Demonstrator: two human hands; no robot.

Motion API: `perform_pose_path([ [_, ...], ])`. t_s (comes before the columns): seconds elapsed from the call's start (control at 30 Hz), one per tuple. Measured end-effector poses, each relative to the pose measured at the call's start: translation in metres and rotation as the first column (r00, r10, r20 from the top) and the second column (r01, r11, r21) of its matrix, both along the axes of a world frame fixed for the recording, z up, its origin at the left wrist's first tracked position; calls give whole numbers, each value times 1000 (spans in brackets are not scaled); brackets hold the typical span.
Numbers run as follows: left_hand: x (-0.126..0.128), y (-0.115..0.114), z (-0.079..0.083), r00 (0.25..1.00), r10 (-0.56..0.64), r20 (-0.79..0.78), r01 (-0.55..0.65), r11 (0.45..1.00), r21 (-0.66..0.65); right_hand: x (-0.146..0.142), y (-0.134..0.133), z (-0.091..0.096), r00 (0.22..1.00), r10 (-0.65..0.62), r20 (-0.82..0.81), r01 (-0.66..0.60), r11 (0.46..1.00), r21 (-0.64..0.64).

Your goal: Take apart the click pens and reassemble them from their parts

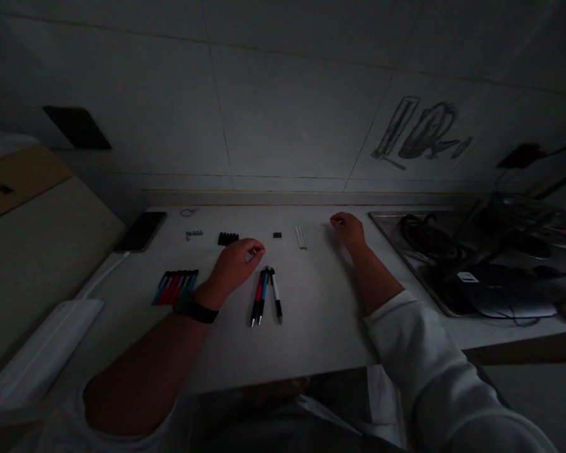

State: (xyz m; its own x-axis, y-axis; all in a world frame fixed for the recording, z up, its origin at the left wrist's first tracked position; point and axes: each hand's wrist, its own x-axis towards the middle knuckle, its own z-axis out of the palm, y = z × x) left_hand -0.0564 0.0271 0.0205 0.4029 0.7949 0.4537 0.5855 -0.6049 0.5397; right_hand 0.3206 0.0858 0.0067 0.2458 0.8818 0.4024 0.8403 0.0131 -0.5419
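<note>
My left hand (236,261) hovers above the middle of the white table, its thumb and forefinger pinched together. What they hold, if anything, is too small and dark to make out. Just beyond the fingertips lie a red pen (256,299), a blue pen (263,296) and a white pen (276,296) with black grips. My right hand (349,231) is at the back right, fingers closed in a pinch beside tiny thin pieces, possibly springs (321,227). Whether it grips one is unclear. Thin white refills (300,237) and small black pieces (277,235) lie between the hands.
Red and blue pen barrels (174,287), black sleeves (228,238) and small grey parts (194,234) lie on the left. A phone (141,231) and white power strip (47,352) flank them. At right stands a metal-edged stove top (434,302) with dark items.
</note>
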Motion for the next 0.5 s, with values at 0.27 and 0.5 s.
perform_pose_path([
  [0.27,-1,1,0,999,-21,-28,21,1000,-7,5,11,-21,990,-41,135,62,985,-158],
  [0.5,-1,1,-2,999,-34,-42,34,999,-9,5,11,-23,981,-46,186,87,973,-216],
])
